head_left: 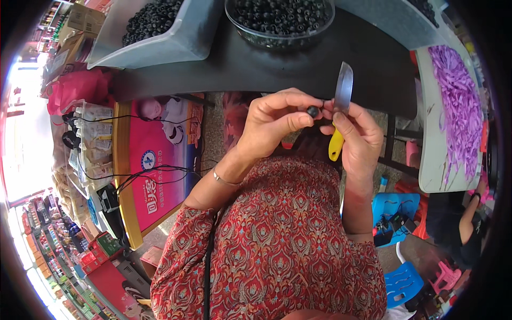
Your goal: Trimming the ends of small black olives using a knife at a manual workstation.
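Observation:
My left hand [266, 125] pinches a small, round, black bead-like ball [312, 112] between thumb and fingertips. In my right hand [361, 136] is a small knife with a yellow handle [336, 143]; its steel blade [344, 88] points up and away from me. Both hands are close together in front of my chest, just short of the dark table [240, 69]. Whether the blade touches the ball I cannot tell. Beyond the hands, a clear bowl [280, 38] holds many similar dark balls, some with a pale ring-like mark.
On the table's left stands a grey plastic bin [184, 45] of black balls; another bin [392, 24] is at far right. Purple strips [456, 101] lie on a pale table at right. Blue stools [401, 282], a person [453, 229], and a counter with cables [122, 170] surround me.

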Available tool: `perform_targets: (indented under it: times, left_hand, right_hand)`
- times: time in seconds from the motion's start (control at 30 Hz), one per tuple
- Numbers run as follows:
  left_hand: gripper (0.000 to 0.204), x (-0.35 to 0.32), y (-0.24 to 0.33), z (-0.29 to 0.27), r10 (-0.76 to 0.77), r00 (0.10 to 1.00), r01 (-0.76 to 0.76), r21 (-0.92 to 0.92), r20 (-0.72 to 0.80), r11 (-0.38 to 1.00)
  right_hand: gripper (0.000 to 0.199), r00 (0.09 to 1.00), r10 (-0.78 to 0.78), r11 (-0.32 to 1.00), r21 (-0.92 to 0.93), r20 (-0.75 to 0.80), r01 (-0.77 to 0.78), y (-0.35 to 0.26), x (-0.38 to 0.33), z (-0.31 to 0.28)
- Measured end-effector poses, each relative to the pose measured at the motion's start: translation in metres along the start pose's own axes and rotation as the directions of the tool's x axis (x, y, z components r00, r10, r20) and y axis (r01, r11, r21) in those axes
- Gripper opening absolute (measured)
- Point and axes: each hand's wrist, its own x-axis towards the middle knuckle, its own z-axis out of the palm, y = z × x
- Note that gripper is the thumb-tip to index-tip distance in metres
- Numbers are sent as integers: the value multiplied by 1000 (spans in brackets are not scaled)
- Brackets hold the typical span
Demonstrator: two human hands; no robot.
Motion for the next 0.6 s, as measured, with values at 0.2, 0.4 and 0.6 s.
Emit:
perform_targets:
  times: [0.2,0.4,0.6]
  left_hand:
    - [25,1,90,-14,408,912,-276,687,-33,672]
    - [21,39,186,-62,568,794,-118,972,216,-204]
    - [28,80,213,-140,326,939,238,892,-109,-385]
  right_hand:
    - [19,997,63,998,10,-34,-62,-2,-1,-15]
    - [15,930,366,855,387,24,-346,26,-19,-35]
    - [16,837,440,753,375,325,-541,30,-54,-11]
